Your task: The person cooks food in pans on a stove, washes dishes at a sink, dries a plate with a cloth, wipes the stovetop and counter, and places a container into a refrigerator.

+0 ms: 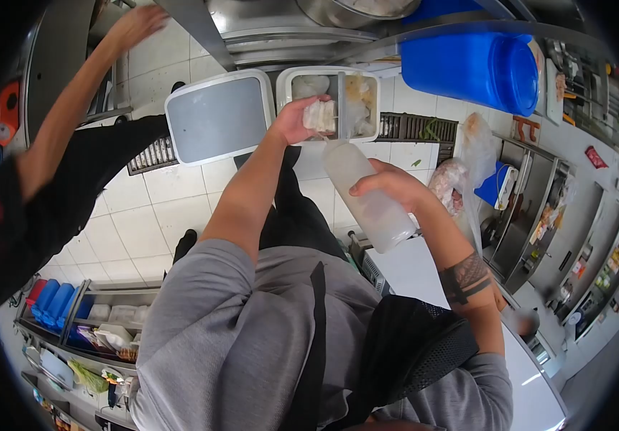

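Note:
My left hand (297,121) is closed around a pale white, folded-looking piece (320,116) whose exact kind I cannot make out. It is over a white open bin (280,93) with a divider down its middle. Clear plastic lies inside, and yellowish scraps show in the right compartment. My right hand (394,184) wraps round a large translucent squeeze bottle (367,205). The bottle is tilted, with its narrow tip close to the pale piece.
A grey-topped white bin (216,118) stands left of the open one. A blue barrel (467,72) is at the upper right, near filled plastic bags (449,179). At the left, a co-worker's arm (79,108) reaches forward. Drain grates (417,128) cross the tiled floor.

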